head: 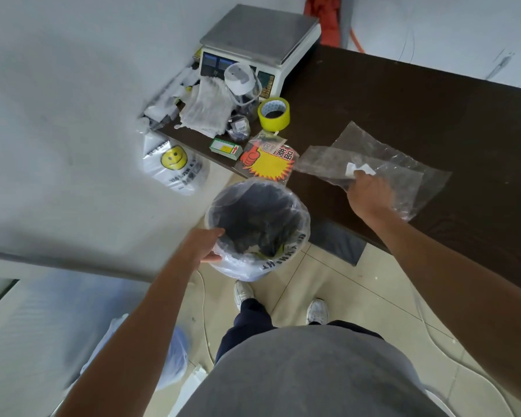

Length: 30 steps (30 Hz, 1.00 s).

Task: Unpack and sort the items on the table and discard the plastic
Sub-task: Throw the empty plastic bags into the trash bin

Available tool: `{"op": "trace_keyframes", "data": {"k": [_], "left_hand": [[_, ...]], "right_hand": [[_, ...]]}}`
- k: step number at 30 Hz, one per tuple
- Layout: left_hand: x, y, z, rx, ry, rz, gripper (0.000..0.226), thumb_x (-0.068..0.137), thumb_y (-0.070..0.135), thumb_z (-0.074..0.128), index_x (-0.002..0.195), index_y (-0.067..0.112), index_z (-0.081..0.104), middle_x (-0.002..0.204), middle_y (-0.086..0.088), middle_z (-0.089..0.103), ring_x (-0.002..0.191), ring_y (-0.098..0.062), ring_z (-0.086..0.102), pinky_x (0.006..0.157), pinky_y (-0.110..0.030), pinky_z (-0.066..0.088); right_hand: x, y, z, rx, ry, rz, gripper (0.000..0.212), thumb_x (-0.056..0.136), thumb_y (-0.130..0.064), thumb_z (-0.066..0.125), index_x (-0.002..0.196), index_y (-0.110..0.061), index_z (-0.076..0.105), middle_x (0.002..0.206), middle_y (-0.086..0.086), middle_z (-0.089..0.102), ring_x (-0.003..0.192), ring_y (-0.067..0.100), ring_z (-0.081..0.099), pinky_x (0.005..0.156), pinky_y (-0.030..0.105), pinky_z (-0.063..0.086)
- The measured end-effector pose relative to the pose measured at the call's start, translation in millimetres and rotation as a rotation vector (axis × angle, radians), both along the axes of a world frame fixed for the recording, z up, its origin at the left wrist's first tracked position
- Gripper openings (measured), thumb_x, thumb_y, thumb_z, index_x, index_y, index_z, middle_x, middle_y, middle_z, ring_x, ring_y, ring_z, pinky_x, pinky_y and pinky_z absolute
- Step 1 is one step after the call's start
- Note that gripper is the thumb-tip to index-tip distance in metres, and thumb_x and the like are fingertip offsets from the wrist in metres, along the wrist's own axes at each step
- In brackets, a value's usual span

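On table [403, 94]: hands on bags [385, 164], bin [283, 263].

Table [403, 115] is dark matt wood-look, scale [260, 28] has a brushed metal top, and the clear plastic bags [382, 164] and bin liner [247, 266] look thin, crinkly, glossy.

The starburst sign [268, 164] reads "商品"; the white bag [175, 167] bears a smiley.
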<state>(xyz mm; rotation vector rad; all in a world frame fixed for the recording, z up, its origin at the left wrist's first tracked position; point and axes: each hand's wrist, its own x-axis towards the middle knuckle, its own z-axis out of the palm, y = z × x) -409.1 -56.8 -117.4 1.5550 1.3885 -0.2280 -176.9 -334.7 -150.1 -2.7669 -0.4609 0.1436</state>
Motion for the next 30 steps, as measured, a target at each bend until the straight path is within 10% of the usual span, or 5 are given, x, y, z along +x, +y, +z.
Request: {"op": "trace_keyframes", "data": {"k": [10,16,24,30], "left_hand": [[7.5,-2.5,28.0,0.082,0.039,-0.142,0.050,0.094,0.038,0.067,0.126,0.001,0.058,0.115,-0.016,0.065,0.071,-0.028,0.074,0.060,-0.030,0.063],[9.2,-7.2,38.7,0.091,0.058,-0.186,0.041,0.096,0.040,0.064,0.117,0.005,0.060,0.089,-0.008,0.062,0.069,-0.028,0.075,0.082,-0.041,0.062],[5.0,-6.1,46.3,0.072,0.055,-0.248,0.025,0.099,0.022,0.056,0.112,0.003,0.066,0.094,-0.019,0.074,0.069,-0.029,0.076,0.084,-0.042,0.061],[9.6,-14.0,62.6,0.097,0.046,-0.288,0.017,0.101,0.031,0.057,0.087,0.022,0.061,0.109,-0.020,0.068,0.068,-0.027,0.075,0.082,-0.040,0.061]], "right_hand": [[-21.5,34.1,35.4,0.446,-0.136,0.183,0.031,0.099,-0.011,0.048,0.124,-0.017,0.065,0.109,0.012,0.074,0.097,0.036,0.070,0.082,0.041,0.053],[-54.9,73.4,42.5,0.606,0.003,0.333,0.031,0.097,-0.011,0.050,0.120,-0.019,0.069,0.091,0.005,0.077,0.073,0.017,0.072,0.068,0.030,0.057],[-101.9,106.3,13.0,0.310,0.268,0.600,0.030,0.099,-0.017,0.052,0.103,-0.035,0.075,0.074,-0.016,0.069,0.047,0.004,0.051,0.042,0.018,0.033],[-120.1,113.2,6.2,0.020,0.447,0.671,0.031,0.099,-0.022,0.049,0.115,-0.037,0.072,0.112,-0.004,0.073,0.096,0.021,0.069,0.089,0.032,0.053]]}}
